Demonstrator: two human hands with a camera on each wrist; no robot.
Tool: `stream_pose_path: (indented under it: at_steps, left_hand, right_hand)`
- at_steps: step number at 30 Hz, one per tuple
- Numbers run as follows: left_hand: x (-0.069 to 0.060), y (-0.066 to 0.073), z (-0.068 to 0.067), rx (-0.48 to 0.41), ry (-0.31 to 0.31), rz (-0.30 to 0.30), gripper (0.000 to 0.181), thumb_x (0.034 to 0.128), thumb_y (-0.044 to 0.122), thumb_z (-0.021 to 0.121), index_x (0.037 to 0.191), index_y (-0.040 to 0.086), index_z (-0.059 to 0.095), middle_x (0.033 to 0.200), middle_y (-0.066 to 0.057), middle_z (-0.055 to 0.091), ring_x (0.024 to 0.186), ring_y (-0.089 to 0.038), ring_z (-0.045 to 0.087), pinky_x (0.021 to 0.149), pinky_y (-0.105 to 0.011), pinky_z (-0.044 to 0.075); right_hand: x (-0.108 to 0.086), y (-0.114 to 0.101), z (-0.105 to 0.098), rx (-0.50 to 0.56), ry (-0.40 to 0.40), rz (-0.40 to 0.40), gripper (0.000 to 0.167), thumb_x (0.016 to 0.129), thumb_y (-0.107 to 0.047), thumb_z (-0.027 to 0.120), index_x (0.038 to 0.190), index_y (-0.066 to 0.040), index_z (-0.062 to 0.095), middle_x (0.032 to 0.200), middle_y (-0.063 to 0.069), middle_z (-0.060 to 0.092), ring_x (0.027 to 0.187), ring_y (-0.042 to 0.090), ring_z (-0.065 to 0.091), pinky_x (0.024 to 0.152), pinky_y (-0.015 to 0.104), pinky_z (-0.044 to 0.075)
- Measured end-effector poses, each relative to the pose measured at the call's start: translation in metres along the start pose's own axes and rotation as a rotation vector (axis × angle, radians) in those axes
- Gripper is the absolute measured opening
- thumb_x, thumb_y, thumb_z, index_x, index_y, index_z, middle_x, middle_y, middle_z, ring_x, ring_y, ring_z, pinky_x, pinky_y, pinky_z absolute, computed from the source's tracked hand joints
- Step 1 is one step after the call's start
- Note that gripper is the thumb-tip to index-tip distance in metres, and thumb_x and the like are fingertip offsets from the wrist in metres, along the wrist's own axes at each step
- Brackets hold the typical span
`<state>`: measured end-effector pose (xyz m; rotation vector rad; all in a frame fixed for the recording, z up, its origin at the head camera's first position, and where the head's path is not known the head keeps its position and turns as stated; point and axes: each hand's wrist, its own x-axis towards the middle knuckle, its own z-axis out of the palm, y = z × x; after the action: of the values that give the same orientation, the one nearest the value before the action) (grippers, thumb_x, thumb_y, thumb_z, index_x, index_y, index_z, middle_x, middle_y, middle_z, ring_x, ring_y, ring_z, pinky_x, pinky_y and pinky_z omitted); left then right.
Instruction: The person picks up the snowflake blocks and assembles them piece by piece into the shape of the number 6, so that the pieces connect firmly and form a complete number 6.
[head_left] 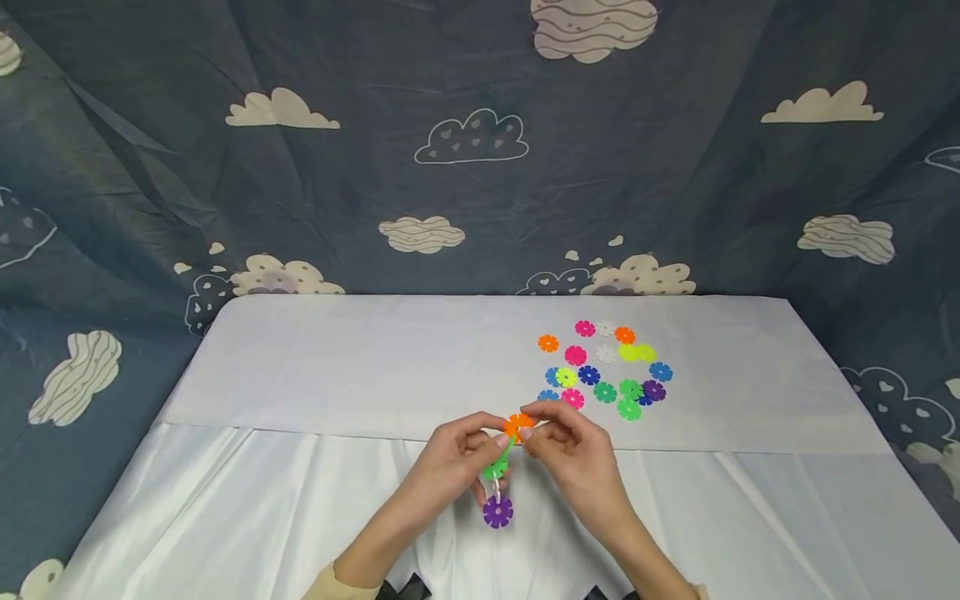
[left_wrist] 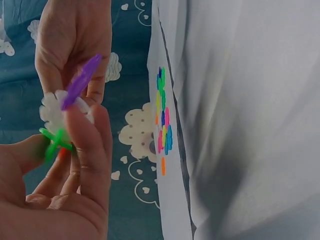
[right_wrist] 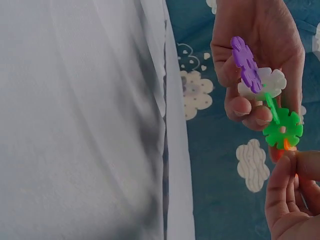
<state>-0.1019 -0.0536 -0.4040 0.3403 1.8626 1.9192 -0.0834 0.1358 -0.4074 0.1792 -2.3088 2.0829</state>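
My left hand (head_left: 453,462) grips a chain of notched plastic discs: a purple disc (head_left: 498,512) at the lower end, a white disc (right_wrist: 270,84) joined to it, then green discs (right_wrist: 283,129). An orange disc (head_left: 517,427) is at the upper end, touching the green. My right hand (head_left: 577,458) pinches that orange disc between thumb and fingers. In the left wrist view the purple disc (left_wrist: 81,82) stands tilted off the white one (left_wrist: 54,111). Fingers hide much of the orange disc in both wrist views.
Loose discs in pink, orange, yellow, blue, green (head_left: 604,392), white and purple (head_left: 654,391) lie on the white cloth (head_left: 337,367) beyond my right hand, some overlapping. A dark cloth with cloud prints (head_left: 360,183) hangs behind the table.
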Motion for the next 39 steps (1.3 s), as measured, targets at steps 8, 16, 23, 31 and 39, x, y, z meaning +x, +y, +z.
stream_pose_path:
  at_steps: [8,16,23,31,39]
  left_hand:
    - [0.003,-0.005,-0.005,-0.085,-0.025,0.001,0.025,0.0999,0.021,0.059,0.107,-0.002,0.063,0.084,-0.026,0.064,0.062,-0.023,0.064,0.05,-0.03,0.054]
    - [0.004,-0.003,-0.012,-0.087,0.094,-0.01,0.025,0.0996,0.02,0.059,0.106,-0.005,0.059,0.085,-0.021,0.063,0.061,-0.02,0.061,0.05,-0.027,0.053]
    - [0.005,-0.002,-0.018,-0.039,0.179,-0.026,0.027,0.099,0.022,0.06,0.104,-0.004,0.061,0.084,-0.013,0.068,0.063,-0.016,0.057,0.051,-0.024,0.05]
    - [0.006,-0.002,-0.025,-0.024,0.236,-0.018,0.021,0.1012,0.017,0.054,0.106,-0.003,0.06,0.085,-0.011,0.07,0.073,-0.018,0.062,0.069,-0.026,0.049]
    - [0.006,-0.001,-0.024,-0.051,0.221,-0.014,0.02,0.1012,0.017,0.053,0.099,-0.002,0.059,0.087,-0.015,0.068,0.073,-0.021,0.061,0.066,-0.028,0.048]
  right_hand:
    - [-0.001,0.003,-0.001,0.001,-0.056,-0.017,0.027,0.093,-0.013,0.07,0.119,-0.007,0.066,0.105,0.012,0.066,0.091,0.038,0.064,0.081,0.033,0.056]
    - [0.011,0.008,-0.027,-0.086,0.045,-0.017,0.025,0.094,-0.012,0.068,0.118,-0.005,0.066,0.116,0.014,0.064,0.094,0.03,0.065,0.081,0.028,0.055]
    - [0.025,0.017,-0.055,-0.297,0.094,0.021,0.025,0.096,-0.012,0.066,0.12,-0.005,0.067,0.112,0.01,0.067,0.096,0.024,0.064,0.078,0.021,0.053]
    - [0.046,0.028,-0.079,-0.602,-0.032,0.03,0.027,0.092,-0.002,0.066,0.118,-0.006,0.068,0.11,0.009,0.068,0.098,0.025,0.063,0.08,0.033,0.055]
    - [0.068,0.039,-0.093,-0.747,-0.179,0.083,0.032,0.089,-0.005,0.071,0.121,-0.01,0.067,0.111,0.008,0.066,0.095,0.025,0.059,0.079,0.037,0.056]
